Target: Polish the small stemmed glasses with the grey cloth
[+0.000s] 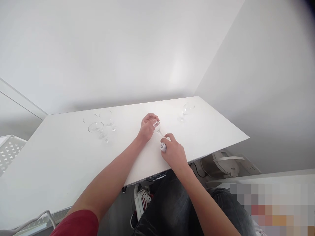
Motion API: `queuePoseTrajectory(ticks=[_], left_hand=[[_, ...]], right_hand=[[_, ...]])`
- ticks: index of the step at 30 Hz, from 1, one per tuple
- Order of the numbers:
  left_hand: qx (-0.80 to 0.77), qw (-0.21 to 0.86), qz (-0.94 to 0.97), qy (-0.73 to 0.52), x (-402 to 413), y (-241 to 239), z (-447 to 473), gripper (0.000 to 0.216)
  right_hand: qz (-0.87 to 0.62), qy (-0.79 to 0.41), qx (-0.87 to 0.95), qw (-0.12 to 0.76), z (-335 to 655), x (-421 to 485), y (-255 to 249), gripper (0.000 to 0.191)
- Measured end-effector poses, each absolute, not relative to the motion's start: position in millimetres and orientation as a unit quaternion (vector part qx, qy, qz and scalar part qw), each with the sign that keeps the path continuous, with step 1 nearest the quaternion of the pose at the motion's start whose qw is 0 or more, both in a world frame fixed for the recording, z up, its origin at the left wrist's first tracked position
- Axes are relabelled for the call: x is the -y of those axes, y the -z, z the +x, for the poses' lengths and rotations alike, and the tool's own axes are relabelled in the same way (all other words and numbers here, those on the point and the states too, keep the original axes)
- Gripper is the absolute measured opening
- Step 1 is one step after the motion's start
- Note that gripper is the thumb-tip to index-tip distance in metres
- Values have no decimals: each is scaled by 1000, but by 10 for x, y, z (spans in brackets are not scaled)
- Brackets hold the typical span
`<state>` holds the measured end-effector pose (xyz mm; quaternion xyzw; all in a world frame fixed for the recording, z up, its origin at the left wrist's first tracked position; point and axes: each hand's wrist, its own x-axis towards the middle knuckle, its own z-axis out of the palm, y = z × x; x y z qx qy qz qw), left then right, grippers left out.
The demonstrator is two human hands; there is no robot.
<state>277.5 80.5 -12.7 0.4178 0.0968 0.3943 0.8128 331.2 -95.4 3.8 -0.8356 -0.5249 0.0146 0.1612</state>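
Over the middle of the white table [137, 167], my left hand [147, 127] is closed around the bowl of a clear stemmed glass [157, 127]. The glass lies tilted, its stem running toward my right hand [175, 151]. In the curled fingers of that hand is a crumpled white cloth or tissue [163, 147] with faint dark marks. It is at the foot end of the stem, and the foot itself is hidden by the fingers and the cloth.
Several more clear stemmed glasses stand on the table: a front one [95, 127] in a left group, and a single glass [188, 108] at the right. White walls border the back and right. Below the front edge sits a white-lidded appliance [226, 164].
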Motion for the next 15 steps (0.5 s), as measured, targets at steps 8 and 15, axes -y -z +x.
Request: queuePoseTrajectory(ticks=[8,15], left_hand=[[-70,808,429,-398,-781,111,2773,34],[-30,800,471,-371,-717,68,2758,49]], right_hand=[[-848,-19,526,66,3211,906,-121,23],[-834,2,545,82,3325,892,43,26]])
